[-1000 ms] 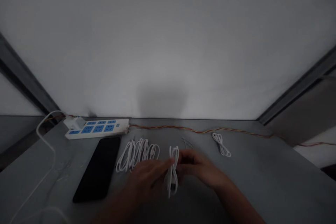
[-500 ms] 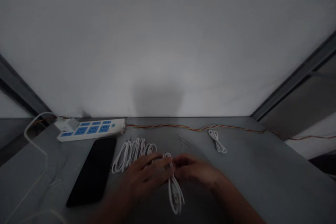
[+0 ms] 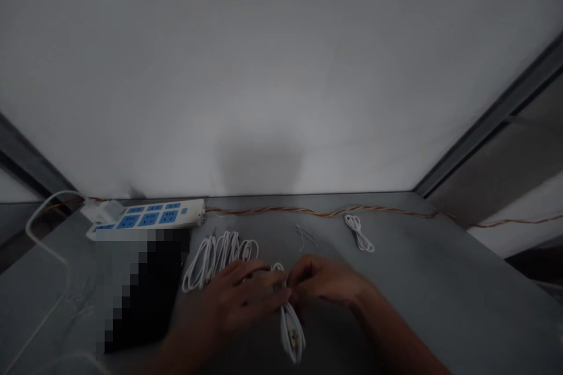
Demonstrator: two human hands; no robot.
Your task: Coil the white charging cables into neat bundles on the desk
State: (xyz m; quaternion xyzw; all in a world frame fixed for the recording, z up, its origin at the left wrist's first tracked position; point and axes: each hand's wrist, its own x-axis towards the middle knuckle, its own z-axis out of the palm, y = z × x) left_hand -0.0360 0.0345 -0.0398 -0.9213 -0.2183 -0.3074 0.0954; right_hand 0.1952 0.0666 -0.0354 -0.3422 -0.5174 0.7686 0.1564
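A coiled white cable (image 3: 291,328) lies on the grey table (image 3: 440,304) in front of me. My left hand (image 3: 246,296) and my right hand (image 3: 323,281) meet at the coil's upper end, and both pinch it with curled fingers. The coil's lower loops and plug hang toward me below the hands. To the left of my left hand lie several more white cable loops (image 3: 217,252). Another small bundled white cable (image 3: 358,233) rests farther back on the right.
A white power strip with blue sockets (image 3: 147,217) sits at the back left with a white plug and cord in it. A dark flat device (image 3: 141,293), partly pixelated, lies at left. A twisted red-yellow wire (image 3: 316,211) runs along the wall. Thin wire ties (image 3: 305,235) lie behind my hands.
Both hands have closed in on the coil's top and brought it nearer to me. The view has shifted slightly right, so the table items sit further left.
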